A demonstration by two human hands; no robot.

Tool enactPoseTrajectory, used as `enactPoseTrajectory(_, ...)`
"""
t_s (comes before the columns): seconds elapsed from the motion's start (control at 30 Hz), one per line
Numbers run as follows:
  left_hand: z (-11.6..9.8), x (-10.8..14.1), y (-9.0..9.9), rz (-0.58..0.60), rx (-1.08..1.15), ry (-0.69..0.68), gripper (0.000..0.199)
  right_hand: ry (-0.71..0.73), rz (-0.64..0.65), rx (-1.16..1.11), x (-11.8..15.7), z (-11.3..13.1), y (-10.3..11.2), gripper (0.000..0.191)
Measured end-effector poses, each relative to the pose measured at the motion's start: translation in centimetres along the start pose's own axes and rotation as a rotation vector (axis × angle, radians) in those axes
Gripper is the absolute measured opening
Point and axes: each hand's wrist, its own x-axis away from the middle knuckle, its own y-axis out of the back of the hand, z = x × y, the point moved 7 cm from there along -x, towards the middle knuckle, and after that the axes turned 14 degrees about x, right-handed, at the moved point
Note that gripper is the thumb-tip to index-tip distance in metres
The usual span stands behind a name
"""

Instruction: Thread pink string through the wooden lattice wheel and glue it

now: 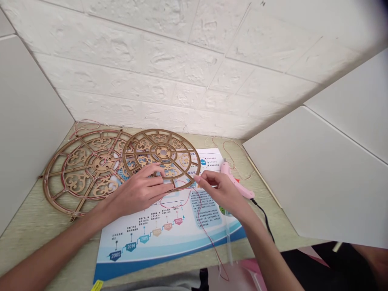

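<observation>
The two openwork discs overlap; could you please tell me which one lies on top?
The smaller disc, on the right, lies on top: its rim crosses over the larger disc.

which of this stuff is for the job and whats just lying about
Probably for the job:
- smaller openwork disc, at the left hand and right hand
- thin red wire
- larger openwork disc, wire along it
- pink glue gun, perhaps

Probably just lying about:
- printed sheet
- yellow tag

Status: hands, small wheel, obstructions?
Left hand and right hand at near rim of smaller wheel, grip unclear. It overlaps larger wheel. Loose red wire below; pink glue gun close by right hand.
</observation>
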Motion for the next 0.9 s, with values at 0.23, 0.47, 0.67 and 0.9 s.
enactPoseTrajectory(0.23, 0.2, 0.3, -0.2, 0.017, 0.013, 0.008, 0.021, -0.008, 0.158, -0.047, 0.5, 0.1, -1.7, 0.042)
enactPoseTrajectory(0.47, 0.2, 0.2, -0.1, 0.007, 0.008, 0.004, 0.020, -0.039, 0.145, -0.203, 0.8, 0.8, -1.0, 0.038)
enactPoseTrajectory(0.67, 0.1, 0.1, -0.1, 0.001, -0.006, 0.009, 0.020, -0.040, -0.021, -0.090, 0.7, 0.7, -0.6, 0.039)
enactPoseTrajectory(0.9, 0.0, 0.0, 0.1, -0.016, -0.012, -0.004, 0.016, -0.045, -0.111, -0.047, 0.5, 0.0, -0.9, 0.036)
